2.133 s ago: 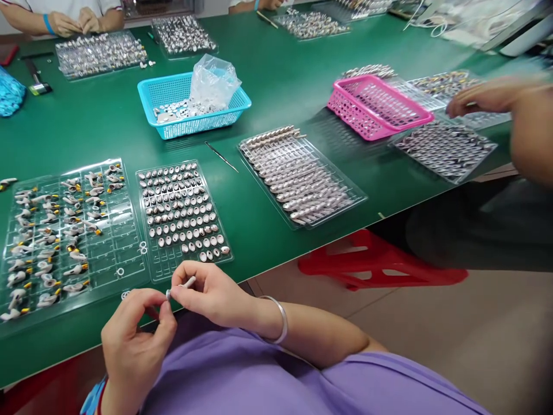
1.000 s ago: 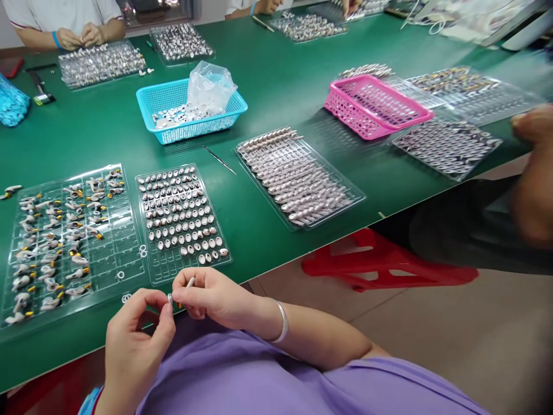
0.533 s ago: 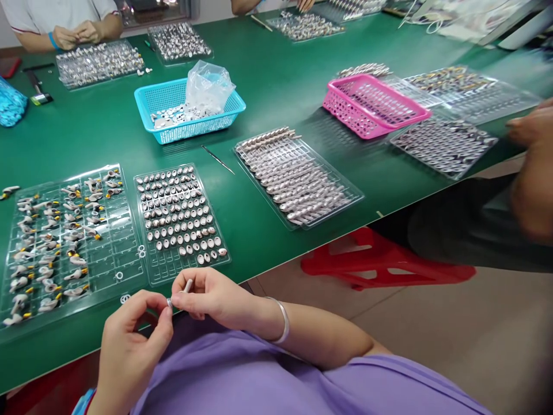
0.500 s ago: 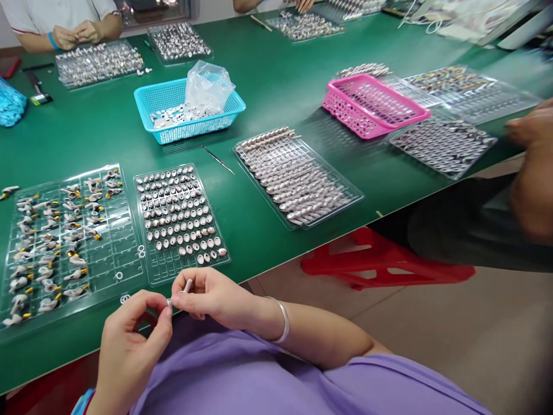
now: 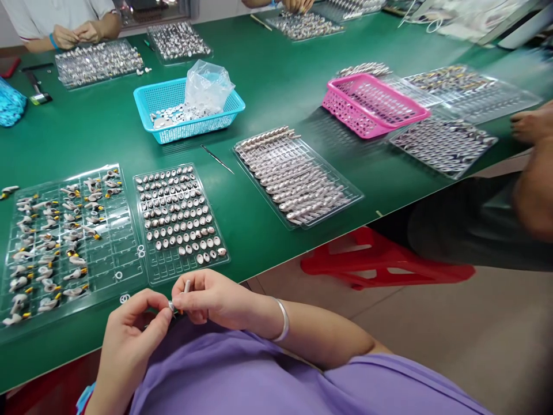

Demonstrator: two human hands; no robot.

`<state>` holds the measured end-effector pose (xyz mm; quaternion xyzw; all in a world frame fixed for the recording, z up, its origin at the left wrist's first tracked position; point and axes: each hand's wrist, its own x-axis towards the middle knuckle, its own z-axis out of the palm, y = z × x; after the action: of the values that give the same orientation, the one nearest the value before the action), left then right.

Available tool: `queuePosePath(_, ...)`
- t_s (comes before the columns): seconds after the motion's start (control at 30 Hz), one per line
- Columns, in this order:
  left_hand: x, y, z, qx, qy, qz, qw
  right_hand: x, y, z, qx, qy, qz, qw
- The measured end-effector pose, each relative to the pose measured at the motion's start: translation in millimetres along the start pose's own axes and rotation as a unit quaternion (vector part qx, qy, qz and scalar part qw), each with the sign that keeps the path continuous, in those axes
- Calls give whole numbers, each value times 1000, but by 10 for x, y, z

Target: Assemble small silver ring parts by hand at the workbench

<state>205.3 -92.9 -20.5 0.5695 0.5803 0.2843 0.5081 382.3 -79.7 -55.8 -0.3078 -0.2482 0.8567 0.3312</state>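
Presently, a small pale stemmed piece [image 5: 186, 287] is held at the table's [image 5: 261, 233] near edge, one end pinched by the left hand [image 5: 132, 323], the stem gripped in the right hand's [image 5: 211, 297] curled fingers. At ten o'clock from them, yellow-tipped parts [image 5: 78, 261] are spread over a clear tray [image 5: 123, 242]; at twelve, oval shells [image 5: 175, 212] are rowed in a second tray [image 5: 162, 263]. Toward half past one, slender rods [image 5: 294, 178] are racked. Farther, at twelve, a blue basket [image 5: 194, 127] is seen; at eleven, a co-worker's hands [image 5: 86, 31] are brought together.
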Motion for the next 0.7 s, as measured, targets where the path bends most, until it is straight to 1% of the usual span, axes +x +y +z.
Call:
queuePosePath(0.2,7,-27,5,-21,-6,-3,1000,10,-2,15,44,-9,29,999)
queuePosePath(0.4,-7,-107,-2,-59,-21,-14,998,27,-20,14,86,-44,64,993)
queuePosePath(0.53,-1,-113,-11,-74,-31,-7,997,38,-6,12,103,-77,78,989)
queuePosePath(0.6,-17,-91,-8,-72,-31,-3,997,39,8,13,103,-81,70,989)
queuePosePath(0.67,-42,-68,7,-60,-26,5,998,40,20,13,91,-63,43,993)
queuePosePath(0.7,-55,-61,19,-54,-14,16,998,40,23,14,81,-49,25,995)
